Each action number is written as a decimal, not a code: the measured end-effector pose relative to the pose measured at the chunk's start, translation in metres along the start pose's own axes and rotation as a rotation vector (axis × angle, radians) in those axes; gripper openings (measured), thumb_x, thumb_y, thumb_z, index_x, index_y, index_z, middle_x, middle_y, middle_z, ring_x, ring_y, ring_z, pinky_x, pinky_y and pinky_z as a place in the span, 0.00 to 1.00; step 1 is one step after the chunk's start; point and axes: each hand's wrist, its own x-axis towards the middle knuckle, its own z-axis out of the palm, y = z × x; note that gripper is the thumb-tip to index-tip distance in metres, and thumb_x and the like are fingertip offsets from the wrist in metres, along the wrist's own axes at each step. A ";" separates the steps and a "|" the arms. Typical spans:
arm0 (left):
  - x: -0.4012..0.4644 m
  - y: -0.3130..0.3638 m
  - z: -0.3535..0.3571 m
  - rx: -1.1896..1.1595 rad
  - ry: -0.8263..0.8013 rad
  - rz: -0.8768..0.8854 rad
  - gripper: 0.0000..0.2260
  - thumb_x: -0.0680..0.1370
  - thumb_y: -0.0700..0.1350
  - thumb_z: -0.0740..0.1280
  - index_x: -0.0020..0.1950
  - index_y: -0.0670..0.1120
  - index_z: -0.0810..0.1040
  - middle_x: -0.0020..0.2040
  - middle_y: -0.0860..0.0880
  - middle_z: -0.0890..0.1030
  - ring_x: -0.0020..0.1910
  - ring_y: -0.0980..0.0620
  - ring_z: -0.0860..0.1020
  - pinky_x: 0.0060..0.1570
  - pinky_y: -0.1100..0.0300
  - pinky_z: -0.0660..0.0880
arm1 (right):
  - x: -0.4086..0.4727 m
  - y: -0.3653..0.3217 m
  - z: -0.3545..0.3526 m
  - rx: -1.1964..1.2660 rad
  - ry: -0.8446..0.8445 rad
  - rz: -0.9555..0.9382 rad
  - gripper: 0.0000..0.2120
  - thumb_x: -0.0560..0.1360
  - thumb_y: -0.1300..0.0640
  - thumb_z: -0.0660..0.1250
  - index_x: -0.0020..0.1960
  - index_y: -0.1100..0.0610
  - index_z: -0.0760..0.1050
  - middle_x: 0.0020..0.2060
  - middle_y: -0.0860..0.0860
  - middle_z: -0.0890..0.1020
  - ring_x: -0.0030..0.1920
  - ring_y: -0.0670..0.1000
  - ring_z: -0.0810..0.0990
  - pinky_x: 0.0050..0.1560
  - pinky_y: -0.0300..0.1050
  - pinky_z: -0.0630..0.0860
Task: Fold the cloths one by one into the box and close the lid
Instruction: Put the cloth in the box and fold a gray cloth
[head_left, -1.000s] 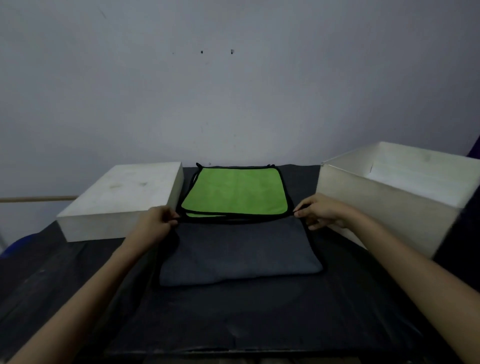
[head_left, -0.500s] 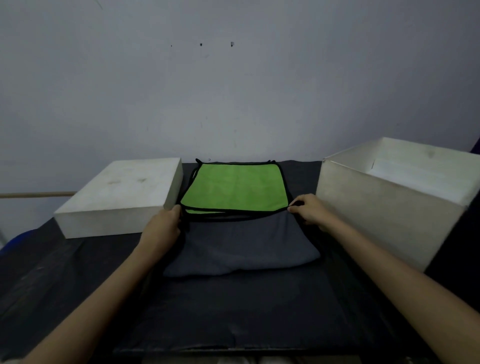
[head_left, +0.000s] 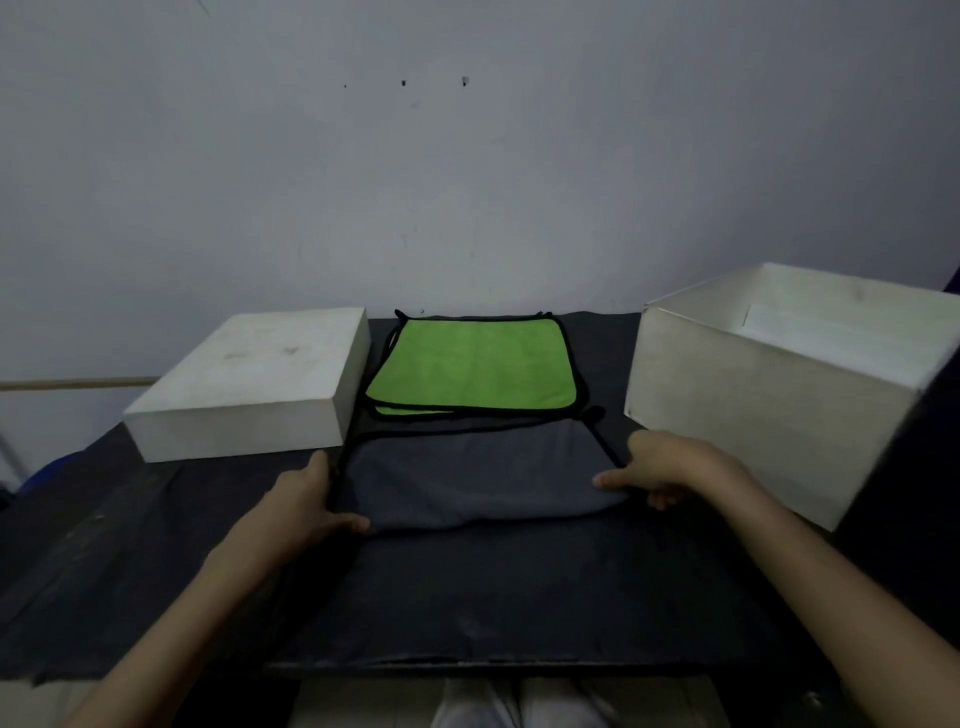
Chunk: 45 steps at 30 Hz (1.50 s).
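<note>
A grey cloth with black edging lies folded in half on the dark table in front of me. My left hand grips its near left corner, thumb on top. My right hand grips its near right corner in the same way. Behind the grey cloth lies a flat stack of green cloths with black borders. The open white box stands at the right. Its white lid lies flat at the left.
The table is covered with a dark sheet whose front edge runs close to me. A grey wall rises directly behind the cloths. A wooden rail shows at the far left behind the lid.
Both hands have moved from the grey cloth's far corners, beside the green stack, back toward me to its near corners. The view has shifted slightly downward.
</note>
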 end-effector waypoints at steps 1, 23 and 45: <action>0.000 0.001 -0.001 -0.010 0.006 0.005 0.28 0.68 0.47 0.74 0.62 0.39 0.67 0.62 0.38 0.74 0.54 0.43 0.74 0.50 0.56 0.72 | 0.002 0.001 0.001 0.036 -0.007 -0.006 0.19 0.75 0.46 0.64 0.35 0.57 0.63 0.28 0.52 0.75 0.26 0.48 0.73 0.28 0.39 0.69; 0.020 0.036 0.049 0.301 -0.085 0.368 0.44 0.68 0.74 0.38 0.75 0.49 0.56 0.78 0.44 0.53 0.77 0.46 0.50 0.74 0.46 0.48 | -0.001 0.009 0.034 0.632 0.278 0.008 0.17 0.70 0.59 0.69 0.29 0.57 0.62 0.29 0.52 0.69 0.30 0.50 0.68 0.32 0.42 0.63; 0.063 0.120 0.058 -0.835 -0.091 0.124 0.16 0.76 0.33 0.62 0.29 0.44 0.67 0.17 0.51 0.72 0.21 0.54 0.70 0.23 0.66 0.65 | -0.036 -0.067 0.081 0.017 0.296 -0.550 0.21 0.82 0.61 0.48 0.74 0.57 0.54 0.77 0.52 0.53 0.77 0.51 0.47 0.75 0.53 0.50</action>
